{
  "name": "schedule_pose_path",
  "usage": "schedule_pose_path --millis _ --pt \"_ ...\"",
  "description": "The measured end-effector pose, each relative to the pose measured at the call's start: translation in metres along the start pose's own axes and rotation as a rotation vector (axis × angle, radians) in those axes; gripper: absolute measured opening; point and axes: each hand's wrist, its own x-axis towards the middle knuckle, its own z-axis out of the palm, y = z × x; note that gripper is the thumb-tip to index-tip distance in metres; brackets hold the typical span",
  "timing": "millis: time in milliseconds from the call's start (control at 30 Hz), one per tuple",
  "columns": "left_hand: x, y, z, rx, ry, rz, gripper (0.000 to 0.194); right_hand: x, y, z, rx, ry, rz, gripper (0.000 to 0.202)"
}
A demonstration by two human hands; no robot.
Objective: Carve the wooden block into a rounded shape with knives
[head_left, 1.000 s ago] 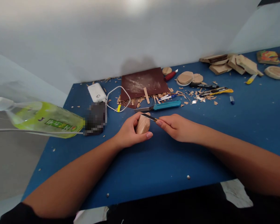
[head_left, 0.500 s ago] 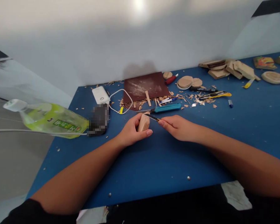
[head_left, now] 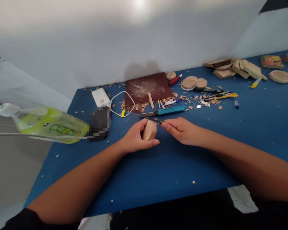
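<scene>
- Wooden block [head_left: 149, 131] and left hand [head_left: 135, 137] have shifted slightly toward us and to the right since the earlier frame; knife [head_left: 155, 120] has barely moved.
- Left hand: fingers curled round the block, thumb stretched along its near end. Block sits at about 2 o'clock from that hand, touching, so we log left as nearer.
- Block's long axis: we read roughly 7 to 1 o'clock.
- Right hand [head_left: 181, 131]: thumb and forefinger pinch the knife handle; block at 9 o'clock from it, just apart.
- Key relation: knife points between 9 and 10, over the block's far end, slantwise to that axis. Contact looks likely; we can't tell whether it bites.
- Teal cutter [head_left: 171, 110]: between 1 and 2 o'clock from the block, unheld.
- Brown sheet [head_left: 151, 83]: at 12, shavings [head_left: 144, 105] along its near edge.
</scene>
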Motion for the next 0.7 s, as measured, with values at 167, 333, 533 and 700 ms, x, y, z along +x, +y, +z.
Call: schedule_pose_path --millis 167,333,533,700 --pt "-0.0013 -0.0043 -0.0015 0.005 -0.030 -0.001 0.067 -0.0008 -0.0012 0.0005 -0.024 -0.035 -0.017 0.053" --pt "-0.0015 -0.0040 -0.0020 0.016 -0.031 -0.003 0.066 -0.0003 -0.0016 0.0006 -0.031 -0.052 -0.009 0.052" --pt "-0.0024 -0.0070 -0.0017 -0.006 0.007 -0.022 0.066 -0.0001 -0.0042 -0.0008 -0.052 -0.059 0.004 0.053" --pt "-0.0027 -0.0100 -0.0022 -0.020 0.025 -0.012 0.067 0.0011 -0.0017 0.0006 -0.014 -0.079 0.015 0.053"
